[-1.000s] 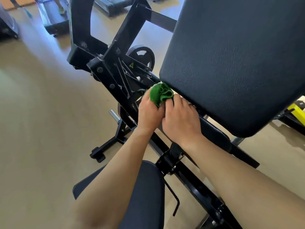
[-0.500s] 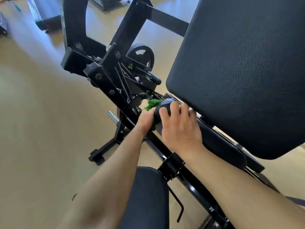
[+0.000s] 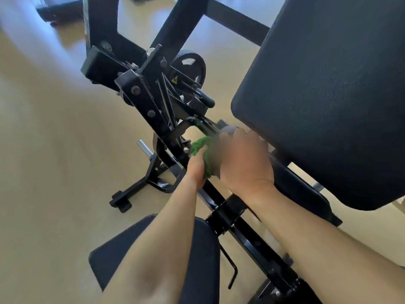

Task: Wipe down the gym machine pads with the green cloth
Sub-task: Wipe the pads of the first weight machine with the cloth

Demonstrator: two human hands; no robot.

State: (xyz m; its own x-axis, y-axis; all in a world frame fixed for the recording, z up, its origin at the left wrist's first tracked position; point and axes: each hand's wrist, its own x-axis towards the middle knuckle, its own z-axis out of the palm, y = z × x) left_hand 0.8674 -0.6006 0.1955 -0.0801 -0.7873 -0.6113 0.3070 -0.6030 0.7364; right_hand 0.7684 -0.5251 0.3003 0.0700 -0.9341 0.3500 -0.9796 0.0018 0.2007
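Note:
The green cloth (image 3: pixel 202 151) is bunched up between my two hands, just below the lower left corner of the large black back pad (image 3: pixel 328 95). My left hand (image 3: pixel 196 166) grips the cloth from the left. My right hand (image 3: pixel 243 160) is blurred and lies curled over a smaller black pad (image 3: pixel 295 189) under the big one, its fingers against the cloth. A black seat pad (image 3: pixel 201 260) sits near the bottom, partly hidden by my left forearm.
The black steel frame (image 3: pixel 142 95) of the machine rises at the centre left, with a weight plate (image 3: pixel 189 69) behind it and a chrome peg (image 3: pixel 144 148) on its foot. A tan floor (image 3: pixel 54 161) lies on the left. Another machine (image 3: pixel 59 9) stands far back.
Both hands moved down from the back pad's lower corner onto the smaller pad beneath. The cloth went from on top of my hands to squeezed between them. The camera moved closer.

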